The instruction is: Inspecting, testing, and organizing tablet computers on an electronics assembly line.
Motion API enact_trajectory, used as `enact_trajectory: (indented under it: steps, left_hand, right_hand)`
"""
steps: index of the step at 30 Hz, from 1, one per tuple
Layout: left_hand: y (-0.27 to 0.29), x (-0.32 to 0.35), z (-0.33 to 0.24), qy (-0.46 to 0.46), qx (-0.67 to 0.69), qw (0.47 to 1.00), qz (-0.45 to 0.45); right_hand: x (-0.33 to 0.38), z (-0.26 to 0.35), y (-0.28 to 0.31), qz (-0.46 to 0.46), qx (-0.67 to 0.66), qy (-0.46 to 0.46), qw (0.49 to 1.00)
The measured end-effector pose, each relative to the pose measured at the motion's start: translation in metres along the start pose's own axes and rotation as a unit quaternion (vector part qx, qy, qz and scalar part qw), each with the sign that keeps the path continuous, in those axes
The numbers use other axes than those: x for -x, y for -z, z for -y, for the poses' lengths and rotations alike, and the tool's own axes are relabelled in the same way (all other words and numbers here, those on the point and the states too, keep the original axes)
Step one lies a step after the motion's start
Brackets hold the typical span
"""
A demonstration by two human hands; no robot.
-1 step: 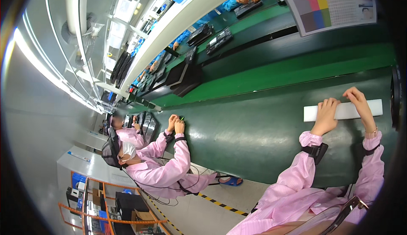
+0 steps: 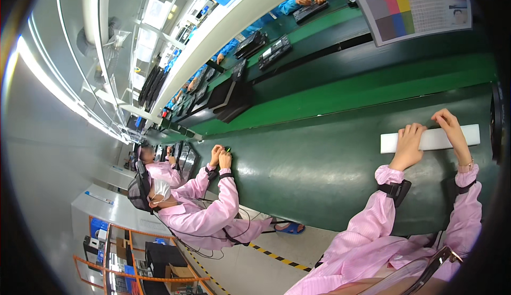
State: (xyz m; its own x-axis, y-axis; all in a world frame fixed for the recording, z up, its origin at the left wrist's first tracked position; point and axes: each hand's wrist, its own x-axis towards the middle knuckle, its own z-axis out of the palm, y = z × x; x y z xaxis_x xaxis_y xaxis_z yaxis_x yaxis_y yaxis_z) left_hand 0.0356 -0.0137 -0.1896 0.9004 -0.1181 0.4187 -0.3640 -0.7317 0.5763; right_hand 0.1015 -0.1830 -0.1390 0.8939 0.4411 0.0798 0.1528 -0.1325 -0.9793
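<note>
In the head view, a white block (image 2: 435,139), long and narrow, lies flat near the right end of a dark green surface (image 2: 308,183); the person's left hand (image 2: 409,145) rests palm down over its left part, fingers reaching toward the far edge, though whether they grip it cannot be told; the right hand (image 2: 450,129) is apart from the left, its wrist crossing above the block's right part, its fingers bent and pointing leftward just past the far edge; whether these pinch anything cannot be told.

Both forearms wear pink sleeves (image 2: 364,223); a black band (image 2: 395,190) sits around the left wrist, and a thin bracelet (image 2: 466,165) circles the right one; a dark curved object (image 2: 497,122) stands at the right rim, just beside the block's end.

To the left, a co-worker (image 2: 199,218) in pink, wearing a white mask (image 2: 161,189), has both hands close together at the surface's near side, by a small green item (image 2: 228,150); beyond a bright green strip (image 2: 340,95), dark flat devices (image 2: 274,53) lie on another line; a sheet with colour patches (image 2: 410,7) hangs at upper right; an orange-framed rack (image 2: 139,278) stands at lower left.
</note>
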Motion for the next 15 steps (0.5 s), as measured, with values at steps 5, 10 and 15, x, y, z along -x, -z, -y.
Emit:
enact_trajectory:
  steps: [5,10,15]
  left_hand:
    - [0.002,-0.001,-0.002,0.014,-0.001,0.999,0.047]
    - [0.001,-0.001,-0.001,0.017,-0.001,0.999,0.043]
    - [0.0,0.0,0.0,-0.002,-0.003,1.0,-0.004]
  right_hand:
    - [-0.004,-0.048,0.012,-0.02,-0.012,-0.015,1.0]
    - [-0.003,-0.044,0.014,-0.02,-0.021,0.016,0.999]
    - [-0.001,-0.049,0.02,-0.041,-0.046,-0.03,0.998]
